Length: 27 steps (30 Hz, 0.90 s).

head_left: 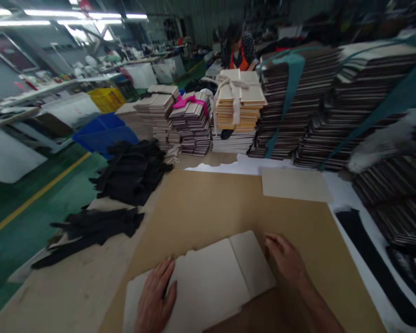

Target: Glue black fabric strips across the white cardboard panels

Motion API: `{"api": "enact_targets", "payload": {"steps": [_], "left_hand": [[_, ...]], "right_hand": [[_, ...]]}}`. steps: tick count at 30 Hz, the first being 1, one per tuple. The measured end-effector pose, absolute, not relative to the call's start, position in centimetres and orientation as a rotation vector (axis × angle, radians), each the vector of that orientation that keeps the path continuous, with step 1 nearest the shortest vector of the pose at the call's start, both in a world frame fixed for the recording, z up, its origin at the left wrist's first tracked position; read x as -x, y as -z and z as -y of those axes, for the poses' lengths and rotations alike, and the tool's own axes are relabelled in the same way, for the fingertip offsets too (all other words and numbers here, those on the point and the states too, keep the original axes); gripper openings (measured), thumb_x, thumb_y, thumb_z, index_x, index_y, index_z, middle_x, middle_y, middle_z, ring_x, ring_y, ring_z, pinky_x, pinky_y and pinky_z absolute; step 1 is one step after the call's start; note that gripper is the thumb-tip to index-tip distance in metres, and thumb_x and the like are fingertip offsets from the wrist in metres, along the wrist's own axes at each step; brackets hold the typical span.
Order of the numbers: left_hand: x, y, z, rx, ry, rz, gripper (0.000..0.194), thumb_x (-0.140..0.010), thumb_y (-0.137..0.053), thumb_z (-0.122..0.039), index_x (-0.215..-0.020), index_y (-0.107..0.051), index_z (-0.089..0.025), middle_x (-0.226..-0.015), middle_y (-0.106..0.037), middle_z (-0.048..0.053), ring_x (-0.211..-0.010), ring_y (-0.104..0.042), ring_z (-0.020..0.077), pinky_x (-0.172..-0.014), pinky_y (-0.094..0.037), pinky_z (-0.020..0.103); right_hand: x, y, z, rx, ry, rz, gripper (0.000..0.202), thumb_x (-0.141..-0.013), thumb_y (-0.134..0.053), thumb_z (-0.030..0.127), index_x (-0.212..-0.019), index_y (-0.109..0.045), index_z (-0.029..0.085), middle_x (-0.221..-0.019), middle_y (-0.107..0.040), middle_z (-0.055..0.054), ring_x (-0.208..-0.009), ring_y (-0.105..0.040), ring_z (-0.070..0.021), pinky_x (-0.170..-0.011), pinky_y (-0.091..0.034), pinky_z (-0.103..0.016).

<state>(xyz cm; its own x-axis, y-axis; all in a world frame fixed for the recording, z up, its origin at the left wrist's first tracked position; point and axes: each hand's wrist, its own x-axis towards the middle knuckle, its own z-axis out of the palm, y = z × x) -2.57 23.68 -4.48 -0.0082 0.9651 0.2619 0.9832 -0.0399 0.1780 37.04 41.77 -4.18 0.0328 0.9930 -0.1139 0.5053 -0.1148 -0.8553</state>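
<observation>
Pale beige cardboard panels (211,282) lie on a large brown board (208,199) in front of me, set slightly askew. A crease or seam divides off the narrower right-hand section. My left hand (156,296) rests flat on the left part of the panels, its thumb spread from the fingers. Just beyond their right end, my right hand (286,256) hovers low over the brown board. Its fingers are loosely bent, with nothing visible in them. Another beige sheet (294,184) lies across the board's far right edge.
Tied stacks of beige panels (241,104) and tall dark-edged stacks (298,101) line the far side. Black fabric pieces (131,171) lie at left, near a blue crate (104,132). A black strip (377,263) lies at right. Beyond the stacks, a person (239,48) leans forward.
</observation>
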Motion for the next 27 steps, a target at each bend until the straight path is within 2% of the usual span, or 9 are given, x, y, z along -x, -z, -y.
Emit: {"api": "enact_targets", "payload": {"steps": [2,6,11,14,17,20,23,27], "left_hand": [[2.1,4.1,-23.4,2.170,0.470,2.126,0.050,-0.091,-0.052,-0.026,-0.140,-0.044,-0.019,-0.142,-0.054,0.012,-0.131,-0.050,0.0263,-0.109,-0.042,0.047],[1.6,3.6,-23.6,2.177,0.528,2.117,0.051,-0.091,-0.052,-0.024,-0.141,-0.043,-0.018,-0.143,-0.053,0.013,-0.132,-0.049,0.0270,-0.108,-0.043,0.050],[1.8,4.3,-23.4,2.154,0.601,2.120,0.052,-0.090,-0.053,-0.024,-0.141,-0.043,-0.021,-0.142,-0.053,0.013,-0.131,-0.050,0.0276,-0.107,-0.044,0.053],[1.7,4.3,-23.2,2.145,0.599,2.152,0.054,-0.090,-0.053,-0.023,-0.142,-0.041,-0.022,-0.144,-0.051,0.012,-0.134,-0.047,0.0269,-0.109,-0.042,0.052],[1.6,3.9,-23.1,2.141,0.595,2.160,0.054,-0.090,-0.052,-0.024,-0.143,-0.040,-0.022,-0.145,-0.051,0.011,-0.136,-0.044,0.0263,-0.111,-0.042,0.051],[1.6,3.5,-23.1,2.141,0.624,2.125,0.054,-0.090,-0.052,-0.024,-0.142,-0.040,-0.021,-0.144,-0.052,0.012,-0.136,-0.045,0.0267,-0.108,-0.044,0.051],[2.3,3.8,-23.0,2.132,0.585,2.064,0.057,-0.090,-0.053,-0.030,-0.144,-0.039,-0.021,-0.145,-0.051,0.012,-0.133,-0.048,0.0283,-0.105,-0.046,0.051],[4.8,6.4,-23.5,2.195,0.599,1.901,0.063,-0.086,-0.056,-0.034,-0.146,-0.038,-0.024,-0.138,-0.057,0.011,-0.124,-0.056,0.0292,-0.102,-0.048,0.047]], "right_hand": [[-34.1,4.2,-38.0,1.584,-1.029,1.689,0.036,-0.086,-0.051,0.045,-0.110,-0.067,0.023,-0.116,-0.065,-0.008,-0.107,-0.060,-0.0248,-0.096,-0.048,-0.039],[-29.4,4.6,-33.9,1.524,-0.726,1.912,0.034,-0.091,-0.049,0.040,-0.114,-0.065,0.020,-0.120,-0.061,-0.012,-0.112,-0.053,-0.0294,-0.100,-0.045,-0.050],[-26.3,4.2,-31.6,1.443,-0.554,1.950,0.034,-0.094,-0.046,0.031,-0.122,-0.060,0.017,-0.116,-0.061,-0.014,-0.108,-0.053,-0.0281,-0.094,-0.047,-0.046],[-25.5,3.4,-30.7,1.451,-0.671,1.875,0.030,-0.094,-0.044,0.034,-0.111,-0.062,0.018,-0.114,-0.062,-0.014,-0.107,-0.054,-0.0276,-0.093,-0.046,-0.043],[-25.2,2.7,-30.6,1.607,-1.040,1.760,0.031,-0.092,-0.043,0.044,-0.092,-0.062,0.020,-0.089,-0.067,-0.010,-0.085,-0.061,-0.0261,-0.077,-0.049,-0.038],[-25.9,1.9,-31.7,1.671,-1.300,1.648,0.036,-0.088,-0.045,0.052,-0.090,-0.063,0.021,-0.077,-0.068,-0.006,-0.072,-0.062,-0.0233,-0.068,-0.048,-0.033],[-28.8,0.9,-34.7,1.635,-1.362,1.415,0.041,-0.083,-0.054,0.057,-0.091,-0.067,0.019,-0.083,-0.072,-0.004,-0.078,-0.063,-0.0212,-0.072,-0.049,-0.028],[-35.9,-0.4,-41.2,1.630,-1.230,1.007,0.050,-0.072,-0.066,0.061,-0.091,-0.070,0.015,-0.081,-0.072,-0.004,-0.072,-0.063,-0.0203,-0.064,-0.049,-0.026]]}}
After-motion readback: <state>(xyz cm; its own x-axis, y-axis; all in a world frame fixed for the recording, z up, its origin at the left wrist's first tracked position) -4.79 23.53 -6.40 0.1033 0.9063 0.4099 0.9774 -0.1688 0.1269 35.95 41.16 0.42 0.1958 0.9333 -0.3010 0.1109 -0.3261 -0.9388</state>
